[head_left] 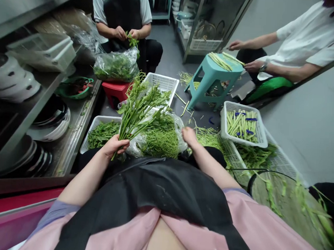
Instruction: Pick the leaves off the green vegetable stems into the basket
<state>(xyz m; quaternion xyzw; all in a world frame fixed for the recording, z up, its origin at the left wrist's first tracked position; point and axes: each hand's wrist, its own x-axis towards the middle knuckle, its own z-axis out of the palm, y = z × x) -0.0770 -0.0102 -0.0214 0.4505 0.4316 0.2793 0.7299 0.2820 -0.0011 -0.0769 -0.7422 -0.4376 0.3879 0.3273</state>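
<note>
My left hand (116,146) is closed around the lower stalks of a bunch of long-stemmed leafy greens (135,115). The bunch fans up and to the right, its leaves hanging over a clear plastic bag (180,129). Inside that bag lies a heap of thin green stems (163,140). At the bag's right rim, my right hand (189,137) is closed, with its fingers gripping the plastic edge. A white basket of picked leaves (101,134) stands left of the bag, and a white perforated basket (166,81) stands behind it.
Opposite, a person's hands (127,34) hold greens above a filled bag (116,67) on a red stool (112,93). At right, another person works at a turquoise stool (212,73). A basket of bundled stalks (242,124) and a round wooden board (287,200) sit right; shelving (78,134) stands left.
</note>
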